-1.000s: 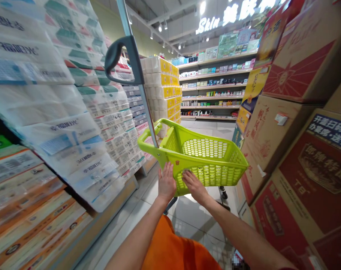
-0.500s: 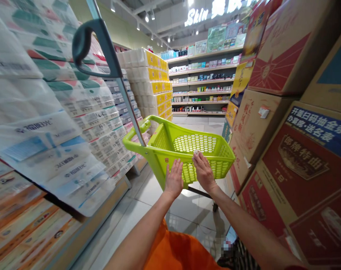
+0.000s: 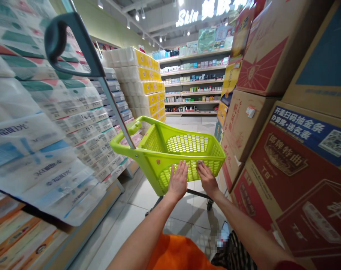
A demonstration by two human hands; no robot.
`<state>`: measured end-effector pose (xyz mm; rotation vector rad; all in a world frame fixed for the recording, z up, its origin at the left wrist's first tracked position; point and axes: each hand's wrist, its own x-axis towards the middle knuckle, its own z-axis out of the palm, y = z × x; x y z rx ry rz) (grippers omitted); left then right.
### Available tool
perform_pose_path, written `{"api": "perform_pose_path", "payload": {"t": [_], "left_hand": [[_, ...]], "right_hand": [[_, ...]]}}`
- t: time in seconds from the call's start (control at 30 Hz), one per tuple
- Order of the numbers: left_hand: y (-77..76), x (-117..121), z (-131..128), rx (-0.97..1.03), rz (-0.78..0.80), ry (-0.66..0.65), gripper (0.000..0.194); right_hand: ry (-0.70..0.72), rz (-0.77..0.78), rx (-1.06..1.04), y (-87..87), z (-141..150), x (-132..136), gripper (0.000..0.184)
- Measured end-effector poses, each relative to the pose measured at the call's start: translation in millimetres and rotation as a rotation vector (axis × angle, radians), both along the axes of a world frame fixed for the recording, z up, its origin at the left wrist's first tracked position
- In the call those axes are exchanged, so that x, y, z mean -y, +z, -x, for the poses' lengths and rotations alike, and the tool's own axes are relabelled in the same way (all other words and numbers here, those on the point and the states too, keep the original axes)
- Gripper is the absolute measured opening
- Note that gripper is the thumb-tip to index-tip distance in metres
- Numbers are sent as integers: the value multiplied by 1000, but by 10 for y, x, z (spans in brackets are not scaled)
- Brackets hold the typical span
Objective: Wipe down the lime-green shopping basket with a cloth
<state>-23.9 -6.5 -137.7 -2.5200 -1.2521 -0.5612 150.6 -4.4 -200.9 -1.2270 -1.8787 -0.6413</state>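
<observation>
A lime green plastic shopping basket on wheels [image 3: 184,144] stands in the aisle in front of me, with nothing visible inside. Its long grey pull handle [image 3: 75,48] rises up to the upper left. My left hand [image 3: 178,180] lies flat with fingers stretched against the near mesh wall of the basket. My right hand [image 3: 206,177] presses flat on the same wall just to the right. Neither hand holds anything.
Stacked tissue packs [image 3: 60,112] fill the shelves on the left. Red and brown cardboard boxes [image 3: 285,150] are piled close on the right. A yellow-and-white pack stack [image 3: 142,82] and product shelves [image 3: 195,82] stand ahead. The tiled floor [image 3: 136,210] runs between.
The basket and the long handle have shifted left in view. Both hands stayed flat on the basket's near wall, moving with it.
</observation>
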Motion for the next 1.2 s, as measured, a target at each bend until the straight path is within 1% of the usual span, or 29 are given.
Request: {"api": "perform_pose_path", "payload": {"t": [0.07,0.1,0.13,0.23,0.27,0.3,0.33,0.43,0.47,0.5,0.53,0.63,0.67,0.7,0.73,0.77,0.87,0.9,0.93,0.97,1.0,1.07,1.1,1.17,1.2], "left_hand": [[-4,2,-45,-8,1,-19,62],[-6,3,-62,-11,4,-21,62],[-7,4,-77,-14,7,-21,62],[-2,7,-131,-20,13,-24,62],[1,10,-154,-23,14,-29,62],[5,13,-178,-26,15,-34,62],[7,17,-202,-30,16,-41,62],[10,23,-250,-49,15,-59,63],[10,19,-258,-54,16,-61,64],[10,12,-261,-57,19,-62,64],[10,3,-264,-58,24,-61,64],[4,-21,-286,-49,33,-58,64],[-1,-23,-301,-48,33,-60,64],[-8,-20,-319,-50,32,-65,65],[-17,-14,-338,-55,32,-70,66],[-26,-6,-355,-61,32,-76,66],[-31,-5,-363,-72,38,-93,66],[-16,-22,-345,-68,40,-91,65],[11,-50,-315,-57,41,-80,65],[48,-88,-276,-41,40,-56,64],[95,-134,-230,-18,34,-15,64],[205,-230,-130,34,16,98,63],[259,-270,-84,50,9,146,63],[347,-320,-16,52,9,198,62],[378,-328,6,44,15,206,61]], "right_hand": [[19,3,35,-82,-42,60,41],[8,-8,24,-83,-73,82,41],[-17,-24,-5,-52,-113,92,40],[-125,-70,-121,120,-271,50,43],[-149,-73,-143,143,-323,33,44],[-160,-59,-145,126,-368,27,44],[-154,-35,-127,67,-404,36,45],[-93,67,-31,-219,-468,136,46],[-88,82,-20,-280,-486,168,47],[-103,74,-34,-296,-508,185,48],[-132,50,-69,-264,-536,181,48],[-229,-49,-218,-21,-633,55,47],[-251,-68,-260,37,-656,3,47],[-264,-68,-290,53,-669,-37,47],[-275,-55,-311,21,-669,-57,47],[-277,-29,-317,-51,-660,-54,47],[-244,71,-283,-327,-639,44,46],[-245,80,-278,-367,-658,77,45],[-257,68,-285,-356,-696,94,45],[-279,42,-302,-296,-751,89,44],[-310,8,-328,-193,-814,60,44],[-372,-52,-382,75,-911,-57,44],[-392,-61,-400,205,-911,-132,44],[-381,-39,-403,393,-767,-275,44],[-342,-24,-385,443,-626,-331,44]]}}
